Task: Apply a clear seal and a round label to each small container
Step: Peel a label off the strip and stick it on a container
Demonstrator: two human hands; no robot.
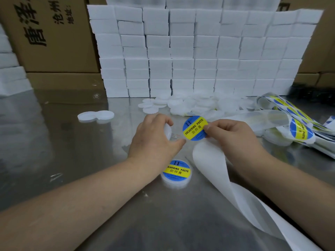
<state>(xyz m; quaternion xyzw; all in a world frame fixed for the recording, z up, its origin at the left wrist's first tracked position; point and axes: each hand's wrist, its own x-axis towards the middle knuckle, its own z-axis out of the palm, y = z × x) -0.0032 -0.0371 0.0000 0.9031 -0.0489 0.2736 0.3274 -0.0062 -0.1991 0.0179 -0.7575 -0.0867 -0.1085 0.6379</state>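
Foam blocks [195, 51] stacked behind, container pile [199, 104], label strip [297, 127] right

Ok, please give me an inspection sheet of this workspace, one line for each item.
Surface: shiny metal table.
Job's things: labelled container set down; bare container; round label; label strip at right.
Clutter: spent backing paper; pile of white containers; two loose lids at left.
Hands: left hand grips the bare container; right hand pinches the round label.
Cables: nothing seen.
Surroundings: stacked white blocks and cardboard boxes behind.
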